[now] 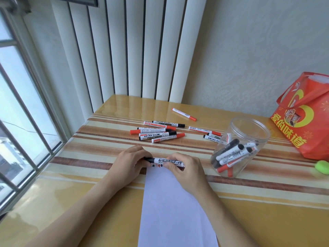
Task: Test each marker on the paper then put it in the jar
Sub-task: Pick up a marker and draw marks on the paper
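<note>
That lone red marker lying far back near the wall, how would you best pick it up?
Pinch the lone red marker across the middle of its white barrel, coming straight down from above. It lies flat on the table, apart from the other markers, so both long sides are free.

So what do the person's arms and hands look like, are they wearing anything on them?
Nothing is worn that shows. The left hand and the right hand are bare, with no gloves, rings or bracelets in view. Both forearms are bare too, with no sleeves or watch showing up to the bottom edge of the picture. The fingernails look short and plain.
</note>
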{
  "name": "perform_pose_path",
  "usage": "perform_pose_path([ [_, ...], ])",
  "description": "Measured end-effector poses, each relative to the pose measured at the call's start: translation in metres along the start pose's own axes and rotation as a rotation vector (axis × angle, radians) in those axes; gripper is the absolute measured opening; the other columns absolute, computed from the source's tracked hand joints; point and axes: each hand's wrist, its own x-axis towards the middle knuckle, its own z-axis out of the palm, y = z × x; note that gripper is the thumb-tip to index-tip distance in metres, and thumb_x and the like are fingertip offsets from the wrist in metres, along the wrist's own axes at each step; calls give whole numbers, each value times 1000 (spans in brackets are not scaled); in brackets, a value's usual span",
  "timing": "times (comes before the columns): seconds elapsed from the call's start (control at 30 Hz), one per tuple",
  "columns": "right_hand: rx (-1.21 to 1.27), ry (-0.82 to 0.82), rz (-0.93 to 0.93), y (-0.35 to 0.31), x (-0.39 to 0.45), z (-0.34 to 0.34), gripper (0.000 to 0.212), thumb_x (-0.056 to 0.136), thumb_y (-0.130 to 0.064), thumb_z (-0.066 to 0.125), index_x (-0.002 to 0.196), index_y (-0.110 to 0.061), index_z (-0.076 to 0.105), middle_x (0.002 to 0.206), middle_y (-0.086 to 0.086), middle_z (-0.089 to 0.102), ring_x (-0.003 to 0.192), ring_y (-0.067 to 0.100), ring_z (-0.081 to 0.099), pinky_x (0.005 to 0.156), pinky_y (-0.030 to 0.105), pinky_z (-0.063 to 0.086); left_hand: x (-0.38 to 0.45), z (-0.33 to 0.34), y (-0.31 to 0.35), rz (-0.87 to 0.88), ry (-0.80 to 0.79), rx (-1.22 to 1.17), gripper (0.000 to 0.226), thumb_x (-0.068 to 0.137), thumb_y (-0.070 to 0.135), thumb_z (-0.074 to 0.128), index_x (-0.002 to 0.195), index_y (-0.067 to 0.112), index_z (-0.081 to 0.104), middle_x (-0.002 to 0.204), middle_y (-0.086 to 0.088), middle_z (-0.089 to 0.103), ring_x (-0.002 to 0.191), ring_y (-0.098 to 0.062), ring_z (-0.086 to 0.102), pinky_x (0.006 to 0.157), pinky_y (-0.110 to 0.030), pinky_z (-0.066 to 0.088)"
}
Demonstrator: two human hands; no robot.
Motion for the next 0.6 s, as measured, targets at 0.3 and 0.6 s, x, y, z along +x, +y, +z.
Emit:
perform_pose_path([
  [0.3,13,-1,-3,-4,2,-1,23,89,-52,68,96,-30,73,91,-17,74,86,9,69,78,39,55,0,3,0,32,35,-6,14,84,14,67,96,20,71,87,17,60,82,-2,51,73,-9,36],
  [0.6,266,351,-64,-41,20,-31,13,98,-9,68,102,-17,58,81,1,70,69,19,70,62,39,56,1,3,4,-66,-24,12,45,98,59,44,130,30,58,114,18,65,108,-3,60,90,-32,46],
])
